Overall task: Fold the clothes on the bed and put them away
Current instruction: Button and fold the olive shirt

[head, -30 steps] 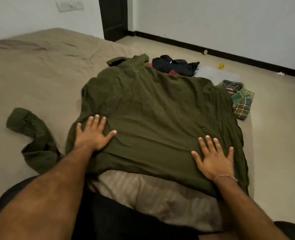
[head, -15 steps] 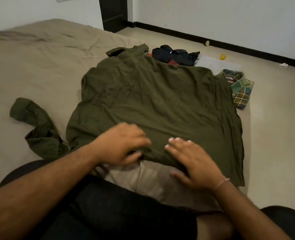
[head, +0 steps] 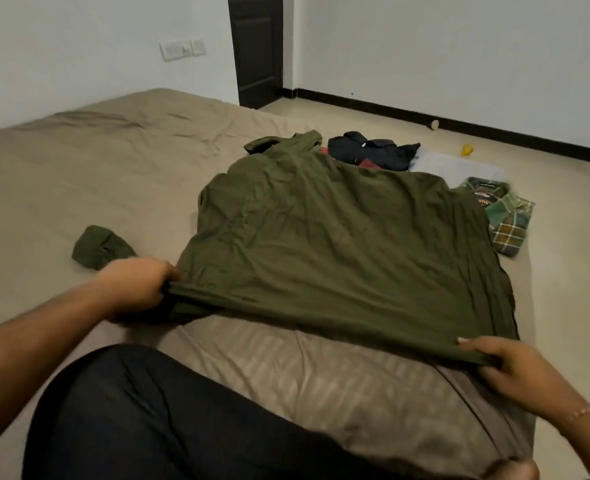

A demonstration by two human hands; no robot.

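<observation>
Because the shirt [head: 338, 251] is held only at its two near hem corners, the far part with the collar lies slack on the bed [head: 96, 174], and any uneven pull could skew the body before it is folded. If one hand lifts sooner or higher than the other, the hem would likely go crooked and the creases across the back would set into the fold. One sleeve [head: 96, 249] lies bunched off to the left, apart from the body; left there, it may get trapped or drag the cloth sideways. The far edge lies against the dark clothes [head: 373, 154] and the plaid shirt [head: 505, 216], so a tug could shift those too.

The left hand [head: 137, 289] has its fingers curled tight round the left hem corner, knuckles up, bunching the cloth. The right hand [head: 515, 372] pinches the right hem corner, thumb on top and fingers curled under the edge. Between them the hem is stretched and raised just off the bed, in front of the person's knees.
</observation>
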